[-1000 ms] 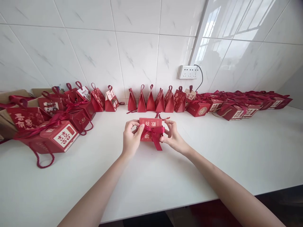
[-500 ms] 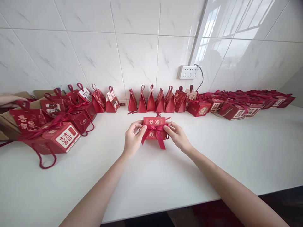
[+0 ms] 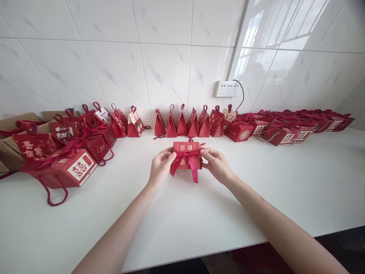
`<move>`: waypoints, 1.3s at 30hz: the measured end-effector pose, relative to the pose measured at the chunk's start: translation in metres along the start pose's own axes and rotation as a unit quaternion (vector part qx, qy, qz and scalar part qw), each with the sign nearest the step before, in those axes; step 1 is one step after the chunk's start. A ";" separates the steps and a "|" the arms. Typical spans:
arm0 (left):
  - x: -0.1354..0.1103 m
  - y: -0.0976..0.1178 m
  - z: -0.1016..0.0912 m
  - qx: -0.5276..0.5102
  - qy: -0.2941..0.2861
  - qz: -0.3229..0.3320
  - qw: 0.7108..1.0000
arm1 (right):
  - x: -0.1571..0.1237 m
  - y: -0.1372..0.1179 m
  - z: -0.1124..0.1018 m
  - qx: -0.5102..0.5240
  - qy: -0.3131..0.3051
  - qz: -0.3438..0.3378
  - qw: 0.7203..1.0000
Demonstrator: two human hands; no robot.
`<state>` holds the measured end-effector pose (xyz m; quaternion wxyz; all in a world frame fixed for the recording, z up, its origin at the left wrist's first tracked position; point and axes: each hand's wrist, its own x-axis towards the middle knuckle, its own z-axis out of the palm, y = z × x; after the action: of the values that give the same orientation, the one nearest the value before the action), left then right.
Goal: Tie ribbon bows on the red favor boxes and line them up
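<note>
A small red gift box [image 3: 186, 146] with gold characters stands on the white table in front of me. Across its front is a dark-red ribbon [image 3: 186, 155] tied in a bow, its two tails hanging down. At the box's left side, my left hand [image 3: 162, 164] pinches the ribbon between thumb and fingers. My right hand [image 3: 218, 164] is closed on the ribbon at the right edge, thumb against forefinger. The fingertips behind the box are partly hidden. A twisted cord handle shows at the box's right side.
Several red triangular boxes [image 3: 181, 125] line the tiled wall. More ribboned red boxes [image 3: 281, 133] crowd the right side. At left, a larger red gift box [image 3: 71, 167] stands before other boxes and brown cardboard [image 3: 11, 150]. A white power strip [image 3: 226, 89] is on the wall.
My right hand has shifted slightly to the right along the ribbon, and the bow's right side looks drawn out straighter. My left hand has barely moved. The view has tilted a little.
</note>
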<state>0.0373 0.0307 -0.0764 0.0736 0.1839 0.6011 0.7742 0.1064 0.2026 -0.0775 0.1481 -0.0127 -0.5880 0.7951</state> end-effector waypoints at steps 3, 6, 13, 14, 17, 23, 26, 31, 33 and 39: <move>0.002 -0.003 -0.002 0.003 0.000 0.004 1.000 | 0.001 0.000 0.000 0.002 0.012 0.013 1.000; 0.002 -0.007 -0.003 0.019 0.006 0.018 1.000 | 0.000 -0.002 0.000 -0.009 0.023 0.022 0.999; 0.002 -0.016 -0.002 0.049 0.005 0.045 0.998 | -0.003 0.000 0.009 -0.031 0.058 0.023 0.998; 0.002 -0.017 -0.002 0.051 0.007 0.045 0.998 | -0.004 0.000 0.009 -0.042 0.057 0.023 0.997; 0.004 -0.017 -0.004 0.044 0.014 0.048 0.998 | -0.004 -0.001 0.006 -0.099 0.042 -0.007 0.994; 0.005 -0.017 -0.006 0.025 -0.004 0.042 0.999 | -0.006 -0.001 -0.007 -0.416 -0.089 -0.156 0.892; 0.002 -0.016 -0.005 0.104 0.013 0.094 0.990 | -0.004 0.008 -0.012 -0.472 -0.095 -0.182 0.857; -0.011 -0.009 0.000 0.318 0.077 0.385 0.863 | 0.001 0.019 -0.013 -0.468 -0.079 -0.260 0.841; -0.016 -0.007 0.004 0.357 0.025 0.488 0.796 | 0.001 0.019 -0.011 -0.463 -0.072 -0.288 0.835; -0.026 -0.006 0.014 0.380 -0.016 0.594 0.709 | -0.007 0.014 0.000 -0.453 -0.047 -0.346 0.820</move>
<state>0.0660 0.0356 -0.0840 -0.4677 0.5277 0.6100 0.3614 0.1098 0.1976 -0.0915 0.3626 0.1634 -0.8542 0.3349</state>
